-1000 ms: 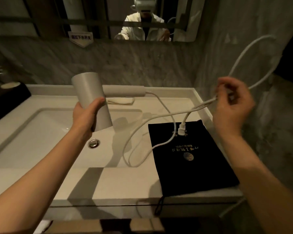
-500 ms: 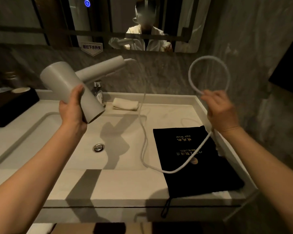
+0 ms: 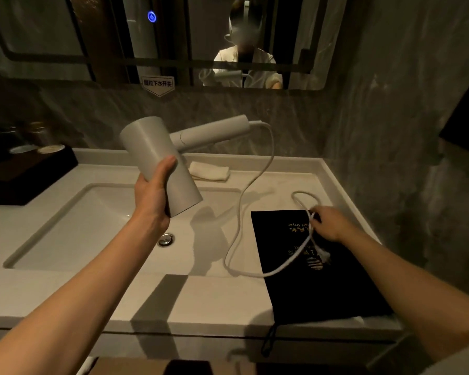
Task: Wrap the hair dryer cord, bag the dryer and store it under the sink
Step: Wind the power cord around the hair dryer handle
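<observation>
My left hand (image 3: pixel 153 196) grips the barrel of a white hair dryer (image 3: pixel 157 158) and holds it up over the sink (image 3: pixel 65 226), handle pointing right. Its white cord (image 3: pixel 260 169) drops from the handle end, loops over the counter and crosses the black drawstring bag (image 3: pixel 317 288) lying flat at the right. My right hand (image 3: pixel 328 224) rests low on the bag's far end, pinching the cord near a small loop. The plug (image 3: pixel 324 257) lies on the bag just below that hand.
A folded white cloth (image 3: pixel 209 171) lies behind the basin. A dark tray (image 3: pixel 25 174) with cups stands at the far left. A mirror (image 3: pixel 173 36) spans the back wall, a marble wall closes the right side, and the counter's front edge (image 3: pixel 201 331) is near me.
My right hand has dropped from chest height to the bag, bringing the cord loop down onto the counter. The dryer has shifted right toward the middle.
</observation>
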